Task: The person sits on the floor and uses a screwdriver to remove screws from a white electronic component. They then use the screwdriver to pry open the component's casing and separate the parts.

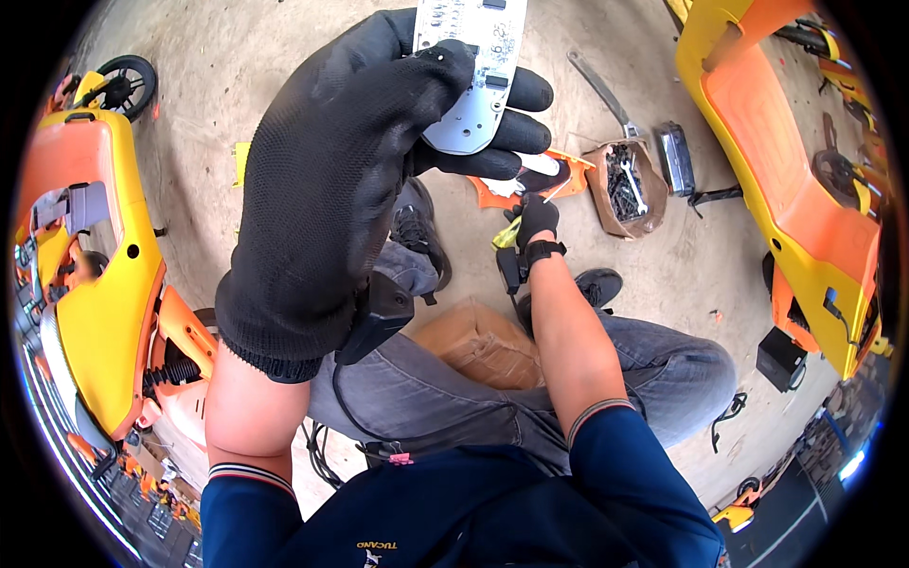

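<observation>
My left hand (350,180), in a black knit glove, is raised close to the camera and grips a narrow white circuit board (473,76) with a rounded lower end. My right hand (536,220), also in a black glove, reaches down toward the floor and holds a yellow-green tool (507,235) near an orange plastic part (559,180). A black module with a cable (377,317) rests on my left thigh. I sit with my knees in grey trousers over the concrete floor.
A cardboard box (478,343) lies between my legs. A brown bag of screws and wrenches (625,185), a long metal tool (601,90) and a black battery-like block (674,156) lie ahead. Yellow-orange scooter bodies stand left (104,284) and right (795,180).
</observation>
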`<act>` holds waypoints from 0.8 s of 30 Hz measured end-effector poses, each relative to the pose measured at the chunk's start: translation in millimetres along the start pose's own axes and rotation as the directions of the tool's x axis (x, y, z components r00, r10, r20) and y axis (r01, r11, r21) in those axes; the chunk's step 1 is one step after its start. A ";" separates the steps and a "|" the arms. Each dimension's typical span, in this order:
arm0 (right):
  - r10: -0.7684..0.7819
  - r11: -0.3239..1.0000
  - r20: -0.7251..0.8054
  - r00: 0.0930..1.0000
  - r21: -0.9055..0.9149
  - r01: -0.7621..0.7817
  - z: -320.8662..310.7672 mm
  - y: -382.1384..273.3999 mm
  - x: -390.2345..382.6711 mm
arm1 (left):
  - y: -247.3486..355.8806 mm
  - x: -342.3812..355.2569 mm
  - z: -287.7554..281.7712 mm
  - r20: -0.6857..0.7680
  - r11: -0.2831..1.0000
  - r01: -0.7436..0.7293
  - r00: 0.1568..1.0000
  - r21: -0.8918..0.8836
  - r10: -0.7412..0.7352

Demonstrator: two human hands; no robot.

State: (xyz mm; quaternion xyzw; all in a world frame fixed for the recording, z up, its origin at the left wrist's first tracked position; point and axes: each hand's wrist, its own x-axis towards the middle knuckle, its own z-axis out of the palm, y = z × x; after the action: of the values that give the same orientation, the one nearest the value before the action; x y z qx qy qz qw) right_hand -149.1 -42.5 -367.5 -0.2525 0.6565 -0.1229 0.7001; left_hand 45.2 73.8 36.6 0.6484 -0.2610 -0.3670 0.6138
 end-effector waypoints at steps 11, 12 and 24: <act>-0.088 0.988 0.023 0.996 0.128 0.084 1.1 1.3 2.7 | -0.2 -1.5 3.1 -0.058 0.999 0.050 0.997 0.003 -0.050; -0.098 0.986 0.045 0.994 0.142 0.091 -1.1 0.8 4.1 | -0.2 -2.0 3.9 -0.065 0.999 0.053 0.996 0.002 -0.053; -0.158 0.986 0.228 0.961 -0.020 0.167 -4.9 -23.6 -1.7 | 0.4 -1.2 6.1 -0.036 0.994 0.057 0.997 -0.089 -0.061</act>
State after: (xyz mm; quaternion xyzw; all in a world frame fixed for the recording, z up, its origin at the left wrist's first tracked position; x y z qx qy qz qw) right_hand -150.3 -62.4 -353.9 -0.3314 0.5519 -0.1374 0.7528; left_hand 39.8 71.1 37.3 0.6351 -0.2133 -0.3836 0.6355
